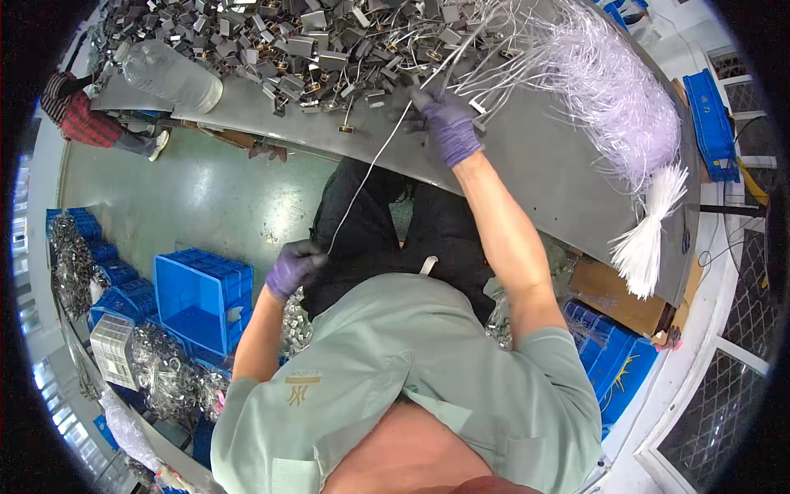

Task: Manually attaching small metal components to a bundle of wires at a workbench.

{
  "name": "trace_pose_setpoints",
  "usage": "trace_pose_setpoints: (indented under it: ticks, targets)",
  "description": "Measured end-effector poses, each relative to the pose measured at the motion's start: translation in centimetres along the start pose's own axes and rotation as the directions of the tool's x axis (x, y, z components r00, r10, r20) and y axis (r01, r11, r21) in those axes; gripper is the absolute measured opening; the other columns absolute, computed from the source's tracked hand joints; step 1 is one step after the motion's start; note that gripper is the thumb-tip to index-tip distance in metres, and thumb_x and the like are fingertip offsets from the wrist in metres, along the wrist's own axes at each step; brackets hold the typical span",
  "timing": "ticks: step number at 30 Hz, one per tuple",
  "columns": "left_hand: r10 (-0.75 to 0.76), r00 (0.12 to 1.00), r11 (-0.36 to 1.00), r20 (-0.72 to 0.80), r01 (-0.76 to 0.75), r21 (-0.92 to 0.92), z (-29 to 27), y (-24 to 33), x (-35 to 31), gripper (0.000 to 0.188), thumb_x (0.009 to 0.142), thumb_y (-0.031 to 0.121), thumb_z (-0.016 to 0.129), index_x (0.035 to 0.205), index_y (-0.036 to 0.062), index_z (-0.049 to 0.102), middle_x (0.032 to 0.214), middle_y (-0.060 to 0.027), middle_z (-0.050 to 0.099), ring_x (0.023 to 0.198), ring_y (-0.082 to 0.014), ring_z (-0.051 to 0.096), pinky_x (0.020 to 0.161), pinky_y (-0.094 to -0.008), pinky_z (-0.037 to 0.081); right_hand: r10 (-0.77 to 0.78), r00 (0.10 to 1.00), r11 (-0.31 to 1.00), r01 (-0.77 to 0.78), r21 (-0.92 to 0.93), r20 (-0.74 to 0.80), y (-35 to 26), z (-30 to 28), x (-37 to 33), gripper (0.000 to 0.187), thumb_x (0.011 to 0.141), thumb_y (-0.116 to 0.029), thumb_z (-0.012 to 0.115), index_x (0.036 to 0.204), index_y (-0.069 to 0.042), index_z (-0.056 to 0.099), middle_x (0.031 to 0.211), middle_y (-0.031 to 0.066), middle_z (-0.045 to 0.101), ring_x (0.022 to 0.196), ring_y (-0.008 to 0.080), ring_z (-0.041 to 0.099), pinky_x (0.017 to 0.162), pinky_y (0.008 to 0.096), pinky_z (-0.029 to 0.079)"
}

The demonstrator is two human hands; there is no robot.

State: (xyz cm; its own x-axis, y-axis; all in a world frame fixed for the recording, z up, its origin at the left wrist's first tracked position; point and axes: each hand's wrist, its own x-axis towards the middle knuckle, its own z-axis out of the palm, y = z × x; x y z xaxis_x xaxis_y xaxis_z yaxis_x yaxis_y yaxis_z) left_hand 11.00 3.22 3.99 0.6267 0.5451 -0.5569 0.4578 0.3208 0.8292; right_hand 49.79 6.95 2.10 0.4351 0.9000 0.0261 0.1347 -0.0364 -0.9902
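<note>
Fingers (314, 258) of the gloved L hand (288, 273) look pinched on the low end of a thin, smooth white cord (362, 187) strung bet. both hands — 1 pc. in work, done count unclear. Boxy dull-metal bits (300, 49) heaped up top, prob. lots left; R hand (446, 125) bent at the cord, grip too blurred to tell — then a silky lilac bundle (621, 103), far R.

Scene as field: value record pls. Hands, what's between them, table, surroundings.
Left hand: purple-gloved, off the table by the lap, at the cord's lower end
Right hand: purple-gloved, over the table, at the cord; blurred, grip unclear
Cord: thin, white, spans between hands
Table: grey; metal parts piled, clear bottle, strand bundle at right
Floor: blue crate at left
Others: person, upper left
</note>
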Motion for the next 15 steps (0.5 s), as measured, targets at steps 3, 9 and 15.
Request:
trace_pose_setpoints:
  ticks: [3,9,15]
  targets:
    - [0.021,0.998,0.998,-0.062,-0.025,-0.051,1.1,0.3,0.6,0.02,0.076,0.021,0.067,0.076,0.0038,0.059,0.054,0.001,0.048,0.043,-0.0071,0.042,0.04,-0.0227,0.031,-0.017,1.0,0.961,0.011,-0.278,-0.02,-7.9,-2.5,-2.7,0.026,0.084,-0.024,0.062,0.096,0.0,0.06,0.079,0.0085,0.064,0.059,0.014,0.06,0.049,0.0243,0.046]
    - [0.14,0.988,0.977,-0.068,-0.149,-0.153,3.1,4.4,3.1,0.019,0.077,0.02,0.066,0.077,0.0038,0.058,0.056,0.001,0.048,0.043,-0.0064,0.04,0.039,-0.0223,0.03,0.0,0.998,0.846,0.031,-0.532,0.057,-10.3,-3.0,-4.2,0.03,0.081,-0.031,0.063,0.078,-0.001,0.063,0.057,0.0068,0.06,0.05,0.0155,0.058,0.05,0.0297,0.046]
    - [0.179,0.953,0.93,-0.244,-0.245,-0.274,5.3,6.6,5.5,0.022,0.081,0.024,0.063,0.083,0.0028,0.059,0.058,-0.0001,0.05,0.042,-0.0065,0.04,0.038,-0.0217,0.03,0.215,0.935,0.969,-0.168,-0.182,0.282,-10.3,1.5,-8.5,0.028,0.08,-0.029,0.065,0.076,-0.002,0.065,0.052,0.0037,0.056,0.046,0.0111,0.054,0.047,0.0269,0.043]
